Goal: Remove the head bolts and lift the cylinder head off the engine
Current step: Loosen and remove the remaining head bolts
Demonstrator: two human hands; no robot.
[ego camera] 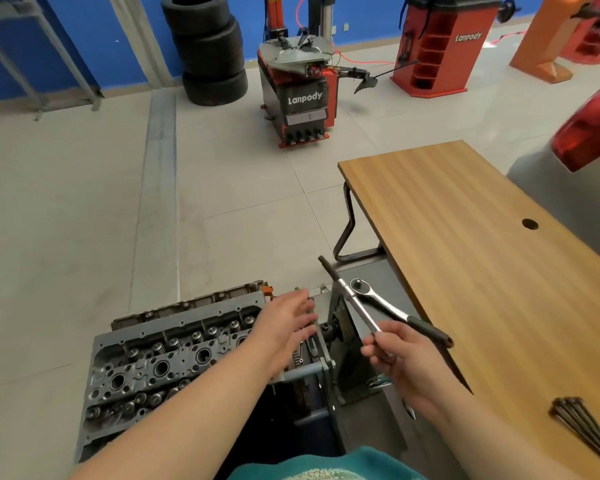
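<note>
Now my right hand [400, 358] grips the ratchet [388, 308] and its extension bar [355, 303], lifted clear. Left hand [288, 322] hovers flat, fingers straight, over the cylinder head [160, 368] beneath it. Removed bolts [584, 427] lie right of my right hand on the table [465, 237]. I'd park the tool first, then lift evenly with both hands.

Bare forearms [194, 407], no sleeves visible; teal garment [326, 462], possibly shirt.

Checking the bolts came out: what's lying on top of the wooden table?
A bundle of long bolts lies on the wooden table at its near right corner. The right hand, holding the ratchet and extension bar, hides the near left edge.
</note>
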